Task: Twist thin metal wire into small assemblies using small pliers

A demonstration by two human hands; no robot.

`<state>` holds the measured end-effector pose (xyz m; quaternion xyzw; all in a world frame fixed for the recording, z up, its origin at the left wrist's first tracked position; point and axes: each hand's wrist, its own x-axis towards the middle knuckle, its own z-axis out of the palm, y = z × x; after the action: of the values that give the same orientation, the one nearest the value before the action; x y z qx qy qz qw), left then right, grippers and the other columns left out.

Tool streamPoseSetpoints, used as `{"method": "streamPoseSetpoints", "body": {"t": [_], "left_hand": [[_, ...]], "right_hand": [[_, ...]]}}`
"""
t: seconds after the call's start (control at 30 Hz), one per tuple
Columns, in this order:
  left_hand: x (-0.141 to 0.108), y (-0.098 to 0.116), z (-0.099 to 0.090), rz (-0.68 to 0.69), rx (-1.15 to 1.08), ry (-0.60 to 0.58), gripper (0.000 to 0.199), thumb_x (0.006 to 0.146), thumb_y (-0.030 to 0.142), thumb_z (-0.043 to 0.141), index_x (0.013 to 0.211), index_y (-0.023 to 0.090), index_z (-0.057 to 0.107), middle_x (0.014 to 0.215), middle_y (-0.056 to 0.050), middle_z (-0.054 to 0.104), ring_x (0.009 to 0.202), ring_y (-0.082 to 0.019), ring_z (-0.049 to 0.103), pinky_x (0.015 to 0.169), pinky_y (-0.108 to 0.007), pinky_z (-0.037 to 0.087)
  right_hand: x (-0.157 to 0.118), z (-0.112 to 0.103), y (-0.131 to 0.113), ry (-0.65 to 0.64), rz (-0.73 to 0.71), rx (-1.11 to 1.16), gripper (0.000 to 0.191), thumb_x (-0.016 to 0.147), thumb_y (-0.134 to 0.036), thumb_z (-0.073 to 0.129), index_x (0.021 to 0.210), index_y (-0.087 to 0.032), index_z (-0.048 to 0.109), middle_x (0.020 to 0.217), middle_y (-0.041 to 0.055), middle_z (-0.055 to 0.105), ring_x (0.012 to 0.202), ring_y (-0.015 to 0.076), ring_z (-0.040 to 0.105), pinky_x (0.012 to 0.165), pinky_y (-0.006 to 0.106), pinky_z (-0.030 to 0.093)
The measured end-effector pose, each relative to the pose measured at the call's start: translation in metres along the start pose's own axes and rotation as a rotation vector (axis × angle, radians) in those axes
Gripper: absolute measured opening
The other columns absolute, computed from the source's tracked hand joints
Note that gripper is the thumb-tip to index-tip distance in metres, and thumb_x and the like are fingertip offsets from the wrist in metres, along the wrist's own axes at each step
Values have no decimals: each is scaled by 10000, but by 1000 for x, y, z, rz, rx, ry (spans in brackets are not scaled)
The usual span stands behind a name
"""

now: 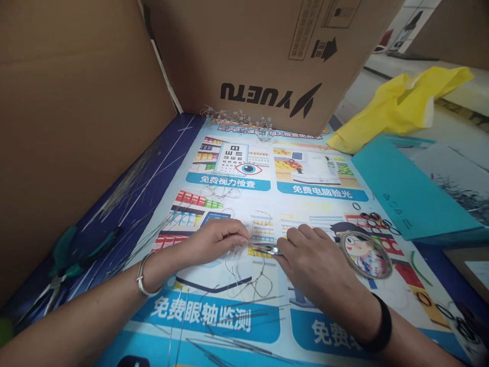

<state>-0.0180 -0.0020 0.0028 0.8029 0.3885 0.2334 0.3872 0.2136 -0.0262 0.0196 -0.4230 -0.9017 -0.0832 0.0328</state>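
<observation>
My left hand (228,237) is closed in a pinch on thin wire (263,278), which hangs below the fingers in bent loops. My right hand (310,255) wraps round a pair of pliers (273,250), its handles mostly hidden in the palm. The slim jaws point left and meet the wire close to my left fingertips; whether they are clamped on it I cannot tell. Both hands are just above a printed poster sheet (267,204). Loose lengths of wire (244,346) lie on the sheet below them.
Tall cardboard (267,56) stands behind and at left. Green-handled pliers (64,270) and straight wires (126,188) lie left. Bent wire pieces (263,127) gather at the back. Right are a tape-like ring (365,255), small black rings (376,223), a blue folder (412,188) and a yellow bag (401,109).
</observation>
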Motion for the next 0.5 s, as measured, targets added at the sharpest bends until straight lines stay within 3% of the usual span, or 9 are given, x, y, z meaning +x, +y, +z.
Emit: {"method": "streamPoseSetpoints", "body": {"t": [0.3,0.5], "left_hand": [[-1,-1,2,-16,102,4,171,887,263,465,814,178,595,730,18,619,669,-89,549,613,-198,387],[-2,0,4,-80,48,-11,174,892,270,454,815,184,585,732,26,625,662,-86,558,619,-197,393]], "right_hand": [[1,4,-3,-4,-28,3,64,779,-209,595,716,-209,579,728,43,570,714,212,449,621,332,242],[2,4,-6,16,-59,17,78,796,-243,580,723,-216,581,732,39,569,724,218,458,632,337,256]]}}
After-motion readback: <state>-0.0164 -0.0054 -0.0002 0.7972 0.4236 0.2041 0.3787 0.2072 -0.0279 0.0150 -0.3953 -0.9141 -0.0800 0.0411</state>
